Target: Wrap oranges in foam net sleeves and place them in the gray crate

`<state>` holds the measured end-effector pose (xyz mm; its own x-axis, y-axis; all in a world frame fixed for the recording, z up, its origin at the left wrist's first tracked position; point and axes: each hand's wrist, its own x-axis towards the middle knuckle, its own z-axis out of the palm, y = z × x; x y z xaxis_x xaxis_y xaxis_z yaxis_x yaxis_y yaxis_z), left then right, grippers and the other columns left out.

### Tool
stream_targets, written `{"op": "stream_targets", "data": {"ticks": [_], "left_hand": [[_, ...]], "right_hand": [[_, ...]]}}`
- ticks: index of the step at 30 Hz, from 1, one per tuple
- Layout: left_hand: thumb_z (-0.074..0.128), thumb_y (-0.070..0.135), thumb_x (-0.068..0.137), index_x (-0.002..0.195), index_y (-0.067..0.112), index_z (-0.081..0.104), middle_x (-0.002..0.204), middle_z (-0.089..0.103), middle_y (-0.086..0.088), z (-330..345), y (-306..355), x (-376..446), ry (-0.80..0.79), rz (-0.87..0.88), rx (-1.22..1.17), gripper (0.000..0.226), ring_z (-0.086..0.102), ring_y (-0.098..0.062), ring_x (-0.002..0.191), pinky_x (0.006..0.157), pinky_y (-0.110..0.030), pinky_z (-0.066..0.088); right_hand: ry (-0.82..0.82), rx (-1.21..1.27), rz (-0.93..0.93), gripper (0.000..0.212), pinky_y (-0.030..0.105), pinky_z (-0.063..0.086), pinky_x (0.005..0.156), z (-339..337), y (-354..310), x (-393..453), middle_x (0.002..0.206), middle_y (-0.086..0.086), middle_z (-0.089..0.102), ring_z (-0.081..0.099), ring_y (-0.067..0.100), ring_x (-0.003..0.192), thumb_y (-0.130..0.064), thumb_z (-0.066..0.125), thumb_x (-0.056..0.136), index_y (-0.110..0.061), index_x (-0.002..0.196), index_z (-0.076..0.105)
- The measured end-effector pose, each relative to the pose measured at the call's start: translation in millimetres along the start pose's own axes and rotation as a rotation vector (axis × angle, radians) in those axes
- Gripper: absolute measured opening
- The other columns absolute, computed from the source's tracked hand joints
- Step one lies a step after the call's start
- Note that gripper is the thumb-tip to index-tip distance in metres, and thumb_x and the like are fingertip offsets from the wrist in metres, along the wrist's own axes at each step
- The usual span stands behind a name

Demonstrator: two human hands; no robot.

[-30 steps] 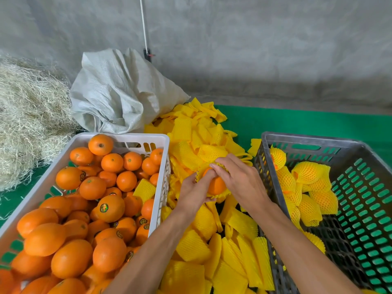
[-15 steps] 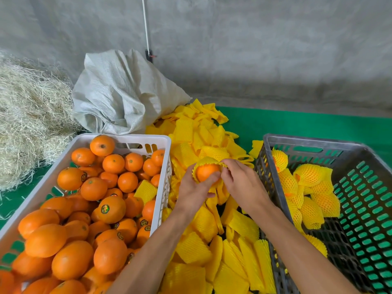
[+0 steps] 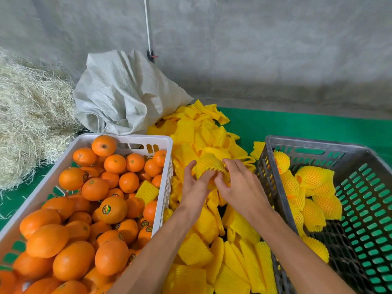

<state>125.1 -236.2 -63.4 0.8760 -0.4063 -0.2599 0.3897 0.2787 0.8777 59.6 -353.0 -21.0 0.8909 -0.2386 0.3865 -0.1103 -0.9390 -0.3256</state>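
— Straw (image 3: 27, 115), pale and tangled, heaps at the far left. What sits beside it?

— A crumpled woven sack (image 3: 125, 92) against the wall, and in front of it a white crate (image 3: 148, 139) piled with bare oranges (image 3: 70, 259), some stickered.

— And between the crates?

— A heap of yellow foam net sleeves (image 3: 212, 251) on the green surface (image 3: 297, 126). Above it both hands meet on one orange in a sleeve (image 3: 209, 164).

— How is each grip?

— The left hand (image 3: 194, 193) curls its fingers onto the netted fruit from the near left; the right hand (image 3: 240, 187) pinches the sleeve's edge with bent fingers. Only a sliver of orange peel shows beneath the net.

— And on the right?

— The gray crate (image 3: 314, 146) holds several wrapped oranges (image 3: 314, 177) bunched along its left wall.
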Motion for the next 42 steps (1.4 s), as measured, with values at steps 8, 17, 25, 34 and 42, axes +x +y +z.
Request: {"op": "stream_targets", "data": {"ticks": [8, 17, 25, 34, 42], "left_hand": [[0.092, 0.035, 0.073, 0.151, 0.024, 0.044, 0.13, 0.066, 0.002, 0.2, -3.0, 4.7, 0.05, 0.059, 0.01, 0.092, 0.065, -0.023, 0.123, 0.099, -0.042, 0.058], [0.072, 0.049, 0.091, 0.151, 0.022, 0.037, 0.113, 0.052, 0.019, 6.9, -1.4, 1.0, 0.229, 0.099, 0.104, 0.074, 0.067, -0.005, 0.096, 0.071, -0.029, 0.063], [0.088, 0.056, 0.07, 0.151, 0.023, 0.041, 0.136, 0.065, 0.008, 3.1, 2.9, -0.6, 0.144, 0.096, 0.103, 0.1, 0.066, -0.015, 0.121, 0.105, -0.043, 0.054], [0.082, 0.068, 0.054, 0.157, 0.033, 0.03, 0.148, 0.044, 0.01, 9.1, 5.5, -6.3, 0.148, 0.282, 0.361, 0.121, 0.047, -0.008, 0.132, 0.087, -0.004, 0.043], [0.083, 0.049, 0.061, 0.132, 0.033, 0.04, 0.12, 0.062, -0.003, 4.7, 4.6, -3.4, 0.333, 0.328, 0.327, 0.085, 0.068, -0.014, 0.1, 0.075, -0.025, 0.059]], "right_hand": [[-0.086, -0.022, 0.0, 0.043, 0.042, 0.053, 0.067, -3.6, 8.4, 4.1, 0.103, 0.01, 0.072, 0.068, 0.029, 0.085, -0.025, 0.043, 0.108, -0.012, 0.149, 0.047], [0.009, -0.025, -0.093, 0.023, 0.031, 0.041, 0.05, -9.0, -6.3, 2.7, 0.072, 0.009, 0.07, 0.064, 0.028, 0.058, -0.014, 0.066, 0.095, -0.002, 0.114, 0.071], [0.055, -0.049, -0.026, 0.045, 0.041, 0.058, 0.06, -12.4, -7.8, 0.0, 0.106, 0.006, 0.074, 0.072, 0.028, 0.082, -0.036, 0.061, 0.097, -0.014, 0.136, 0.057], [-0.054, 0.03, 0.029, 0.044, 0.048, 0.057, 0.089, -12.9, 3.3, 4.9, 0.132, 0.014, 0.066, 0.066, 0.035, 0.111, -0.023, 0.054, 0.104, -0.009, 0.145, 0.054], [0.055, 0.054, -0.063, 0.028, 0.044, 0.061, 0.066, -10.6, -6.3, 1.5, 0.107, 0.017, 0.075, 0.072, 0.038, 0.085, -0.012, 0.067, 0.096, -0.004, 0.122, 0.07]]}}
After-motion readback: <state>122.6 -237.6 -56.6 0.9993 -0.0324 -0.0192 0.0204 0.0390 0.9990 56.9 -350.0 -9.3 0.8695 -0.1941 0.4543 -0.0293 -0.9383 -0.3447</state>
